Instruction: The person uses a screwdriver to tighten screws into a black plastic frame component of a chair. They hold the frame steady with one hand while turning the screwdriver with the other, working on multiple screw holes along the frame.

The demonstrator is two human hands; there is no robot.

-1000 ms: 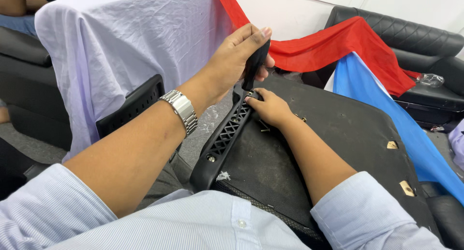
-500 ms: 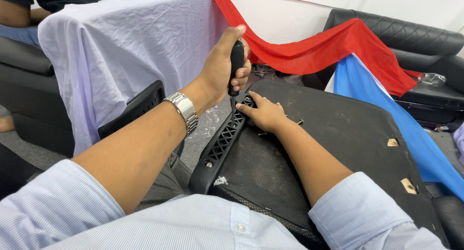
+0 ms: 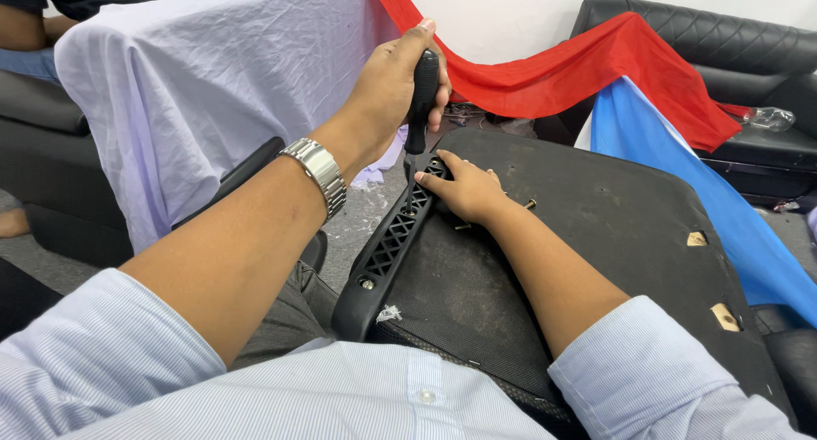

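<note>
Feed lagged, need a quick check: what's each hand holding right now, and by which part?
The left hand grips a screwdriver by its black handle, tip down. The right hand holds nothing; it lies flat on the black seat base.

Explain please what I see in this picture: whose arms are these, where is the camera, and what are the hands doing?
The camera sits on a person's head and looks down, so the two arms that reach forward are that person's own. There is no machine here, only bare hands. The left hand, with a metal watch on its wrist, grips a black screwdriver upright, its tip down at a black lattice bracket. The right hand rests flat on a large black panel, beside the bracket's upper end. A few small screws lie on the panel near that hand. Behind are a white cloth, a red cloth, a blue cloth and a black sofa. At the top left, part of another person shows.
</note>
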